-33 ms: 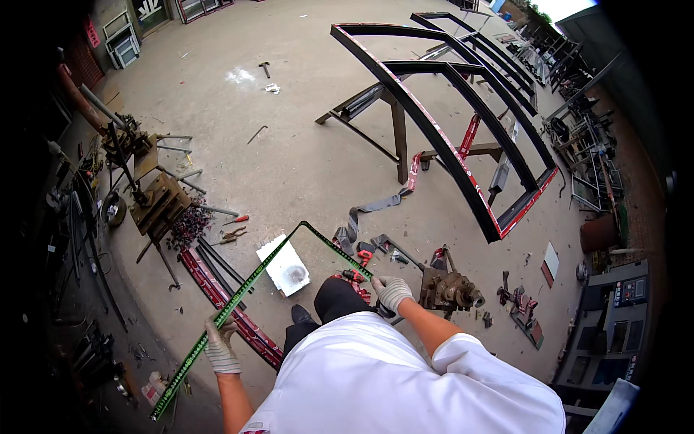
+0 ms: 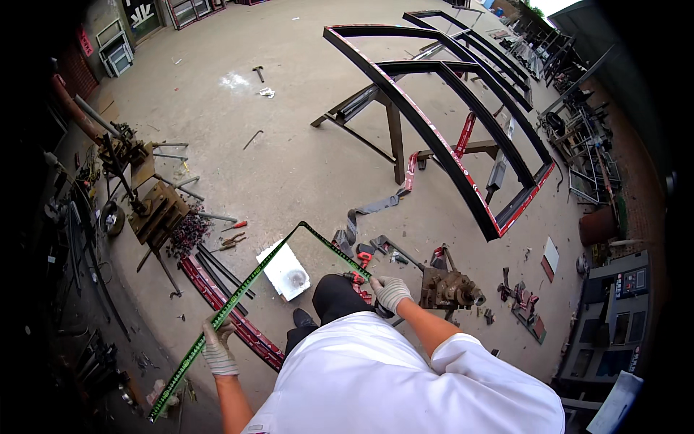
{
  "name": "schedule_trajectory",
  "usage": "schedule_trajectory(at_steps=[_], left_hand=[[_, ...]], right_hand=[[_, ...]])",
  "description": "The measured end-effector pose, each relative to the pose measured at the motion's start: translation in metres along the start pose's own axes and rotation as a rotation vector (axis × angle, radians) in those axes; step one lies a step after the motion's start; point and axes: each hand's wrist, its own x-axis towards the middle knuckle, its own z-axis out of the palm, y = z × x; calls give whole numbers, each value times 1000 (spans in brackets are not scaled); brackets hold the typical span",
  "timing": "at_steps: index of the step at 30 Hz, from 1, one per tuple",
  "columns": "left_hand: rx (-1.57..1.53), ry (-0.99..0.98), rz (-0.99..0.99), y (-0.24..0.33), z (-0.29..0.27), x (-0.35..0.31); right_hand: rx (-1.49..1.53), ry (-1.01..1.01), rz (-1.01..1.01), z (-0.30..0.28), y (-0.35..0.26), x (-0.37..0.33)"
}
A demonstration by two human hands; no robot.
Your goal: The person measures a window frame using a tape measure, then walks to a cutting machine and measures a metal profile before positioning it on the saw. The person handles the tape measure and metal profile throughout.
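A green measuring tape (image 2: 254, 273) stretches between my two gloved hands, bent to a sharp peak in the middle. My left hand (image 2: 218, 349), at the lower left, grips the blade, and a free length runs past it down to the left. On the right, my right hand (image 2: 392, 293) is closed around the tape's other end; whether a case sits in the palm is hidden. Beneath the tape lies a white foam block (image 2: 287, 273) on the floor. A red cordless drill (image 2: 356, 278) is close beside my right hand, partly covered by my leg.
A large black window frame (image 2: 434, 137) rests on trestles at the upper right. Rusty machines stand left (image 2: 155, 213) and right (image 2: 450, 288). Long red-wrapped profiles (image 2: 230, 317) lie at my left. Pliers (image 2: 233, 241), a screwdriver (image 2: 236, 226) and a hammer (image 2: 259, 73) are on the floor.
The whole scene has shifted slightly left in the picture. Both hands keep their hold on the measuring tape in nearly the same place.
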Motion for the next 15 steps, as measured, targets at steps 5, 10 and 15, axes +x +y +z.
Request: schedule_trajectory(at_steps=[5, 10, 15], left_hand=[[-20, -43, 6, 24, 20, 77], [-64, -52, -82, 24, 63, 135], [-48, -7, -140, 16, 118, 219]], right_hand=[[132, 83, 16, 1, -33, 44], [135, 103, 14, -19, -77, 117], [289, 43, 12, -31, -122, 238]])
